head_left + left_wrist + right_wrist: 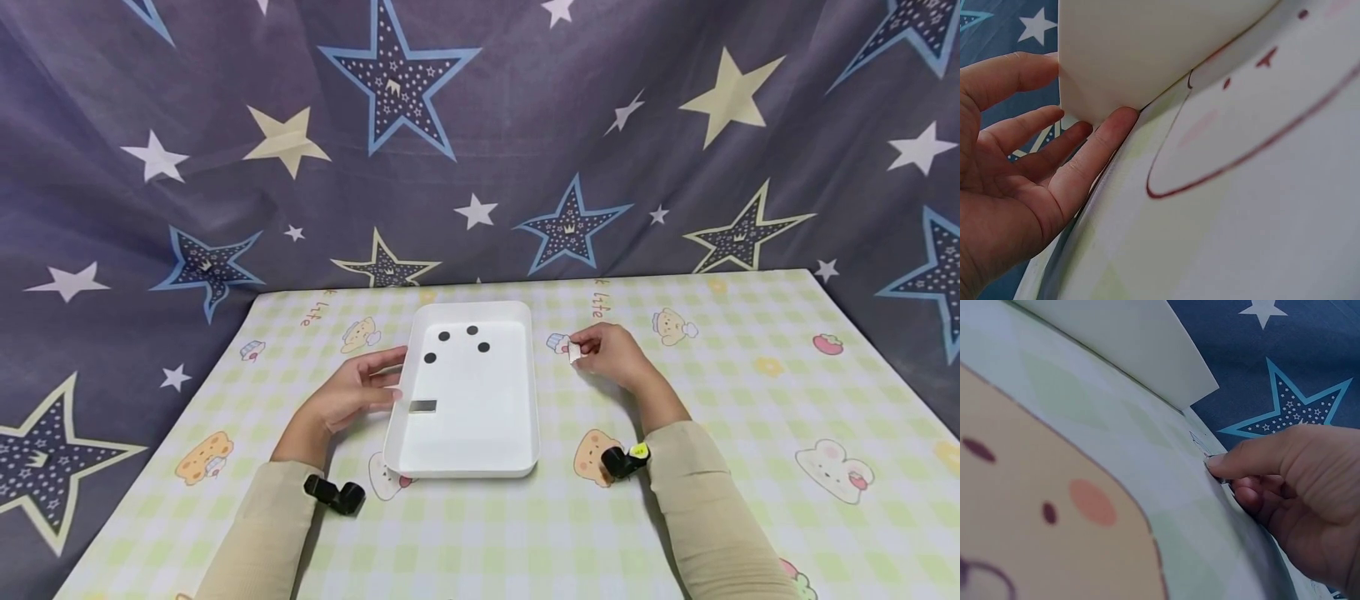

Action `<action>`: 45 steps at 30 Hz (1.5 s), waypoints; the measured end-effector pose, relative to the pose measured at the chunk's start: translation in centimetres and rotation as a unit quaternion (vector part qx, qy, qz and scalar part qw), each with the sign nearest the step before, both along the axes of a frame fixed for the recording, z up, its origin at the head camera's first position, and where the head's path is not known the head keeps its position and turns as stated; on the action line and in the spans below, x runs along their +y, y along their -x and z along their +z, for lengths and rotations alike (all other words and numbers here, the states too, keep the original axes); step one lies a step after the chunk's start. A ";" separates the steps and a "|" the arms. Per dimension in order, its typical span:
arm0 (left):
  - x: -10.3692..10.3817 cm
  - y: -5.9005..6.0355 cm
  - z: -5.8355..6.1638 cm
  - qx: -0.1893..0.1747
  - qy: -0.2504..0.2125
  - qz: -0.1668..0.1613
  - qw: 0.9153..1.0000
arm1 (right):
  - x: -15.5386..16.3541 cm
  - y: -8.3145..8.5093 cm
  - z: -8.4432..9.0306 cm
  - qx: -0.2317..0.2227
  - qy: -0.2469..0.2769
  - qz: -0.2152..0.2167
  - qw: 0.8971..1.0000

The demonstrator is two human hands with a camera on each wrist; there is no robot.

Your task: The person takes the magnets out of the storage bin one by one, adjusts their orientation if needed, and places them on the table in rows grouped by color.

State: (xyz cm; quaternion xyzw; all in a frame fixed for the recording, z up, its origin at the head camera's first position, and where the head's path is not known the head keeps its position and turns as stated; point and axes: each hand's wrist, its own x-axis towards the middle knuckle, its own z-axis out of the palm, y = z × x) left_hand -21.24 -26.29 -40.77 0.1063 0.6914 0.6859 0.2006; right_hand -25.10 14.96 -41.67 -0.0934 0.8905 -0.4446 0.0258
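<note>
A white rectangular tray [480, 450] lies on the table, with several small black discs [444, 337] in its far half. Nearer me, by its left wall, a small shiny grey rectangle [423, 407] lies inside. My left hand [351, 390] touches the tray's outer left wall with fingers extended; the left wrist view shows the fingertips [1124, 119] against that wall. To the right of the tray, my right hand [613, 357] pinches a small flat pale piece [574, 352] just over the tablecloth. In the right wrist view the thumb [1225, 464] hides most of that piece.
A checked tablecloth [750, 500] with printed cartoon figures covers the table. Behind it hangs a dark star-patterned curtain [525, 108]. A black wrist device is on each sleeve, the left one [333, 495] close to the tray's near left corner.
</note>
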 end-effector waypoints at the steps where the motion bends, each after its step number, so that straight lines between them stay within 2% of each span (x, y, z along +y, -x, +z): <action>1: 0.0 0.0 0.0 0.000 0.001 0.000 1.000 | 0.0 0.0 0.0 0.000 -0.004 0.000 1.000; 8: 0.0 0.1 0.2 0.003 -0.002 0.000 1.000 | 0.0 0.1 0.3 0.015 -0.016 0.006 1.000; 14: 0.0 0.1 0.1 0.003 0.004 0.000 1.000 | 0.0 0.0 0.3 0.014 -0.004 0.005 1.000; 25: -0.1 0.1 -0.1 0.001 0.011 0.005 1.000 | -0.2 0.0 0.4 0.038 0.061 -0.013 0.997; 35: -0.1 0.0 -0.3 0.002 0.010 0.004 1.000 | -0.8 -0.3 0.6 0.058 0.131 -0.026 0.989; 41: -0.1 0.0 -0.4 0.005 0.014 0.006 1.000 | -1.3 -0.6 0.8 0.049 0.176 -0.001 0.983; 45: -0.1 0.1 -0.5 0.004 0.013 0.005 1.000 | -1.7 -0.8 1.2 0.046 0.188 0.010 0.981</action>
